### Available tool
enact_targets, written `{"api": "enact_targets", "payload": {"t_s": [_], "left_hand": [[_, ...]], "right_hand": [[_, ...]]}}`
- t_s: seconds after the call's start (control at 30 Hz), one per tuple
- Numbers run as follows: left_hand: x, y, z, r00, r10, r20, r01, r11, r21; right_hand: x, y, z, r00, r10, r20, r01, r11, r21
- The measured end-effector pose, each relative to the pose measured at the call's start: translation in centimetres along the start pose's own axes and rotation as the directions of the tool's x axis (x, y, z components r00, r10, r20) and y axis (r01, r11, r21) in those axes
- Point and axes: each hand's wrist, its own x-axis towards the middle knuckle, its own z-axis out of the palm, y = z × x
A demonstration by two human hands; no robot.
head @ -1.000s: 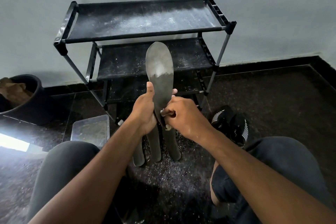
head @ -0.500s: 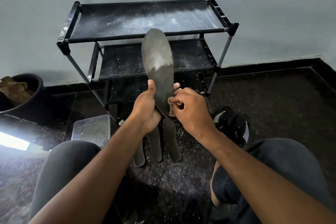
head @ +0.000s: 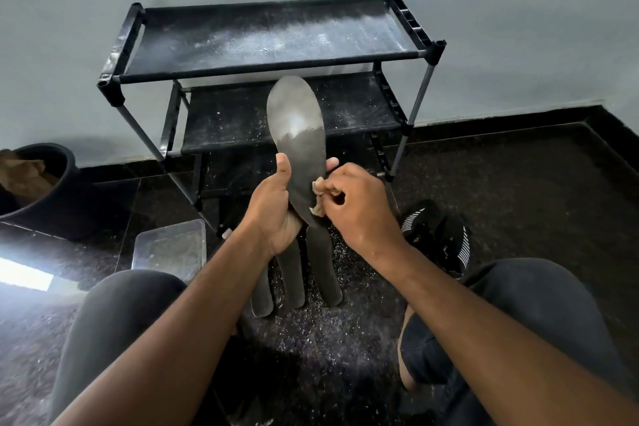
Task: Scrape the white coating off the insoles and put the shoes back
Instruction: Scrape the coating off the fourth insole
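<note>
My left hand (head: 273, 214) grips the heel end of a grey insole (head: 297, 135), which stands upright in front of the rack. The insole's upper half carries a pale white coating; its lower half is dark and bare. My right hand (head: 359, 207) pinches a small crumpled tan scrap (head: 318, 195) against the insole's right edge, near the heel. Three more dark insoles (head: 323, 270) lie side by side on the floor below my hands. A pair of black shoes with white stripes (head: 439, 239) sits on the floor to the right.
A black three-shelf shoe rack (head: 276, 41), dusted white, stands against the wall. A clear plastic tub (head: 169, 249) sits on the floor at the left, with a black bucket (head: 45, 197) farther left. White scrapings cover the dark floor between my knees.
The insole rose a little, then came back down and leaned rightwards. My right hand has shifted up along its right edge, and the tan scrap now shows between its fingers.
</note>
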Motion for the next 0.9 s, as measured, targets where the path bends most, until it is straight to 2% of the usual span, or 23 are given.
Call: {"api": "enact_targets", "payload": {"t_s": [0.13, 0.2, 0.23, 0.3, 0.37, 0.4, 0.5, 0.6, 0.67, 0.73, 0.8, 0.9], "left_hand": [[0.5, -0.1, -0.8, 1.0, 0.004, 0.006, -0.003, 0.998, -0.067], [0.6, -0.2, -0.8, 1.0, -0.009, -0.016, 0.008, 0.998, -0.065], [0.7, -0.3, -0.9, 1.0, -0.027, -0.012, 0.026, 0.999, -0.039], [0.7, -0.3, -0.8, 0.999, -0.05, 0.02, 0.049, 0.999, 0.023], [0.7, -0.5, -0.6, 1.0, -0.025, 0.018, 0.025, 1.0, 0.017], [0.6, -0.6, -0.5, 1.0, -0.012, 0.016, 0.012, 1.0, 0.01], [0.8, -0.6, -0.6, 1.0, -0.002, -0.002, 0.002, 1.0, 0.026], [0.8, -0.3, -1.0, 0.999, -0.037, -0.014, 0.036, 0.998, -0.048], [0.8, 0.0, -1.4, 0.999, -0.038, 0.002, 0.038, 0.992, -0.12], [0.8, 0.1, -1.4, 0.998, -0.045, 0.037, 0.05, 0.99, -0.135], [0.9, 0.1, -1.5, 0.996, -0.056, 0.068, 0.065, 0.989, -0.13], [0.8, -0.2, -1.2, 0.994, -0.068, 0.081, 0.074, 0.994, -0.075]], "right_hand": [[-0.8, -0.5, 0.1, 0.978, 0.054, 0.201, -0.065, 0.997, 0.047], [-0.8, -0.9, -0.1, 0.958, 0.079, 0.275, -0.117, 0.985, 0.126], [-0.7, -1.1, -0.3, 0.96, 0.092, 0.265, -0.151, 0.965, 0.213], [-0.3, -1.1, -0.5, 0.984, 0.103, 0.143, -0.144, 0.94, 0.311], [0.1, -1.0, -0.4, 0.998, 0.06, 0.01, -0.06, 0.975, 0.213], [0.0, -1.0, -0.2, 1.0, 0.031, -0.005, -0.03, 0.988, 0.154], [-1.0, -1.4, 0.7, 0.995, -0.034, 0.096, 0.025, 0.995, 0.1], [-1.2, -1.3, 0.5, 0.969, -0.106, 0.224, 0.081, 0.989, 0.12], [-0.9, -1.0, 0.1, 0.933, -0.169, 0.318, 0.161, 0.986, 0.05], [-0.4, -0.5, -0.3, 0.908, -0.164, 0.387, 0.204, 0.977, -0.066], [0.0, -0.3, -0.9, 0.932, -0.161, 0.326, 0.2, 0.975, -0.092], [0.1, -0.8, -1.6, 0.991, -0.103, 0.08, 0.096, 0.992, 0.086]]}}
